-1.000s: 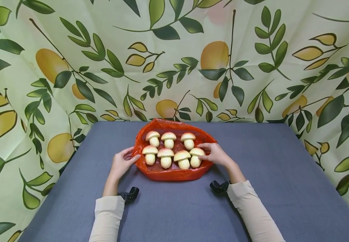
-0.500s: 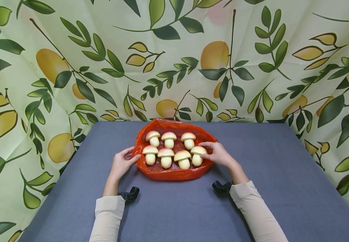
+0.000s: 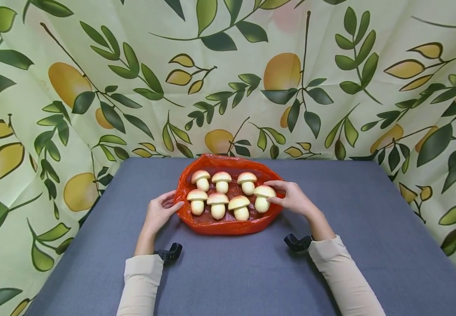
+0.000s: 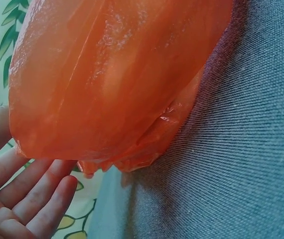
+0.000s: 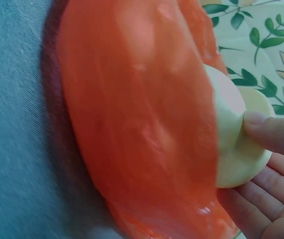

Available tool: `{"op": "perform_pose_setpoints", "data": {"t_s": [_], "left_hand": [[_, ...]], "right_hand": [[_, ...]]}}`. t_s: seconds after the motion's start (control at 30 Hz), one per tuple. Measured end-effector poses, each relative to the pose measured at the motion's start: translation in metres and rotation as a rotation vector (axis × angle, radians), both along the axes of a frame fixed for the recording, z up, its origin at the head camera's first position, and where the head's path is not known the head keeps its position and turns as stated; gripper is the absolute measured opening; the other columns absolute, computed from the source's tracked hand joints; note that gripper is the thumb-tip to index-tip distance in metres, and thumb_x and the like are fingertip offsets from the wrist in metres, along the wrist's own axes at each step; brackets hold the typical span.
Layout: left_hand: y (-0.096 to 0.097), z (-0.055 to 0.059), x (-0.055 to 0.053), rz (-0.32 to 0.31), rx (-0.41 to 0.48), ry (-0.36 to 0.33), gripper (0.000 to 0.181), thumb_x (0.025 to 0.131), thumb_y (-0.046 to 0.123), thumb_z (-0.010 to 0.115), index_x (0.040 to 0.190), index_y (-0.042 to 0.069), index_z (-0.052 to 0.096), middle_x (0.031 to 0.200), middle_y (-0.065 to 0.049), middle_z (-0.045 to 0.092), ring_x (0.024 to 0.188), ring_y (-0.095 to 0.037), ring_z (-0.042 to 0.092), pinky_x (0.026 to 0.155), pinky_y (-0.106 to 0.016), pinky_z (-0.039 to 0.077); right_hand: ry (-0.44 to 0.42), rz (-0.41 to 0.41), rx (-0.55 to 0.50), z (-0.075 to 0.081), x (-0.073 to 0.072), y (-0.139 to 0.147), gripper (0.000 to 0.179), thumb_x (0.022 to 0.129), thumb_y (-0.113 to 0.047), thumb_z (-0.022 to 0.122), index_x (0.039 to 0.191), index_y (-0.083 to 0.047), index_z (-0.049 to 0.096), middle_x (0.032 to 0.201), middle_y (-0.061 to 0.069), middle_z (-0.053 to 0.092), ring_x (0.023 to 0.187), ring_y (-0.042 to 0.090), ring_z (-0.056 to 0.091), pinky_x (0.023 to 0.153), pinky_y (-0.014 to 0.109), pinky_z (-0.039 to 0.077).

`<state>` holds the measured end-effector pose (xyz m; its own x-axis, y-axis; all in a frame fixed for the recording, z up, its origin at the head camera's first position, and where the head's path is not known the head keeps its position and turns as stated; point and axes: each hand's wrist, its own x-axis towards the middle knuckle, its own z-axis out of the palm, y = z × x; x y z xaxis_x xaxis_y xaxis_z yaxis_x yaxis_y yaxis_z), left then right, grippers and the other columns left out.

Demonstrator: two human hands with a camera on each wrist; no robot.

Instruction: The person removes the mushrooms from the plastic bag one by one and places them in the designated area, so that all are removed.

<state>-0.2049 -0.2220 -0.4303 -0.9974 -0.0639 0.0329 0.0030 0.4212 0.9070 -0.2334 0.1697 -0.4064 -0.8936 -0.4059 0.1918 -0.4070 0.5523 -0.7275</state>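
Note:
A red plastic bag [image 3: 224,227] lies wide open on the table, with several toy mushrooms in two rows in it. Their caps are pale yellow with a reddish top, on thick cream stems. My left hand [image 3: 162,211] holds the bag's left rim, thumb on the inner side and fingers outside, as the left wrist view shows beside the orange-looking plastic [image 4: 107,89]. At the right end, my right hand [image 3: 292,198] pinches the rightmost mushroom [image 3: 262,202] between thumb and fingers. In the right wrist view the bag wall hides part of that mushroom [image 5: 241,162].
Under the bag spreads a blue-grey cloth-covered table [image 3: 228,276]. Behind it hangs a leaf-and-fruit patterned curtain [image 3: 235,127], close to the bag's far side. Each wrist wears a black camera mount, one at the left [image 3: 170,253] and one at the right [image 3: 298,242].
My right hand has moved right and slightly up with the rightmost mushroom, which now stands apart from its neighbour and tilts. The left hand and the bag stay nearly where they were.

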Motion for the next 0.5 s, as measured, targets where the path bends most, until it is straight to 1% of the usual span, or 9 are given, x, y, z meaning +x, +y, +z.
{"op": "perform_pose_setpoints", "data": {"t_s": [0.13, 0.2, 0.27, 0.37, 0.4, 0.47, 0.5], "left_hand": [[-0.001, 0.0, -0.001, -0.015, -0.003, -0.009, 0.054, 0.089, 0.018, 0.07, 0.136, -0.001, 0.052, 0.13, -0.025, 0.061, 0.12, -0.035, 0.061, 0.099, -0.029, 0.054], [-0.002, 0.0, -0.001, -0.025, -0.005, -0.013, 0.054, 0.088, 0.016, 0.07, 0.136, -0.001, 0.051, 0.13, -0.026, 0.06, 0.12, -0.035, 0.06, 0.1, -0.03, 0.054], [-0.003, 0.0, -0.001, -0.032, -0.009, -0.015, 0.054, 0.088, 0.013, 0.07, 0.136, -0.002, 0.051, 0.13, -0.026, 0.061, 0.12, -0.036, 0.06, 0.097, -0.024, 0.055], [-0.004, 0.0, -0.001, -0.042, -0.013, -0.012, 0.054, 0.088, 0.011, 0.07, 0.136, -0.002, 0.051, 0.129, -0.026, 0.061, 0.119, -0.036, 0.061, 0.095, -0.021, 0.055], [-0.004, 0.0, -0.002, -0.045, -0.014, -0.009, 0.053, 0.088, 0.011, 0.07, 0.136, -0.002, 0.051, 0.129, -0.026, 0.061, 0.119, -0.036, 0.061, 0.095, -0.022, 0.055], [-0.005, 0.0, -0.001, -0.049, -0.016, -0.006, 0.053, 0.088, 0.01, 0.07, 0.136, -0.003, 0.051, 0.13, -0.026, 0.061, 0.119, -0.037, 0.061, 0.097, -0.026, 0.055], [-0.005, 0.0, -0.001, -0.052, -0.019, -0.004, 0.053, 0.088, 0.01, 0.069, 0.136, -0.003, 0.051, 0.13, -0.026, 0.06, 0.12, -0.037, 0.06, 0.099, -0.031, 0.054]], "right_hand": [[-0.018, -0.008, -0.021, 0.007, -0.001, 0.006, 0.042, 0.083, -0.006, 0.073, 0.122, 0.005, 0.062, 0.12, 0.026, 0.066, 0.11, 0.038, 0.065, 0.095, 0.05, 0.054], [-0.025, -0.006, -0.033, 0.011, -0.002, 0.009, 0.042, 0.083, -0.005, 0.073, 0.122, 0.005, 0.062, 0.12, 0.026, 0.066, 0.11, 0.038, 0.065, 0.095, 0.05, 0.054], [-0.025, -0.001, -0.039, 0.014, -0.002, 0.012, 0.042, 0.083, -0.005, 0.073, 0.123, 0.005, 0.061, 0.121, 0.026, 0.066, 0.111, 0.038, 0.065, 0.096, 0.05, 0.054], [-0.007, -0.001, -0.041, 0.019, -0.002, 0.018, 0.042, 0.084, -0.006, 0.072, 0.123, 0.005, 0.061, 0.122, 0.026, 0.065, 0.111, 0.039, 0.064, 0.096, 0.051, 0.053], [-0.005, -0.006, -0.04, 0.02, -0.002, 0.02, 0.042, 0.084, -0.006, 0.072, 0.123, 0.005, 0.061, 0.122, 0.025, 0.065, 0.111, 0.036, 0.064, 0.097, 0.047, 0.054], [-0.006, -0.007, -0.051, 0.022, -0.003, 0.024, 0.042, 0.084, -0.007, 0.072, 0.124, 0.004, 0.061, 0.123, 0.024, 0.065, 0.109, 0.022, 0.066, 0.096, 0.034, 0.057], [-0.005, -0.002, -0.06, 0.023, -0.004, 0.026, 0.042, 0.085, -0.007, 0.072, 0.124, 0.004, 0.061, 0.123, 0.024, 0.065, 0.108, 0.014, 0.066, 0.094, 0.026, 0.056]]}}
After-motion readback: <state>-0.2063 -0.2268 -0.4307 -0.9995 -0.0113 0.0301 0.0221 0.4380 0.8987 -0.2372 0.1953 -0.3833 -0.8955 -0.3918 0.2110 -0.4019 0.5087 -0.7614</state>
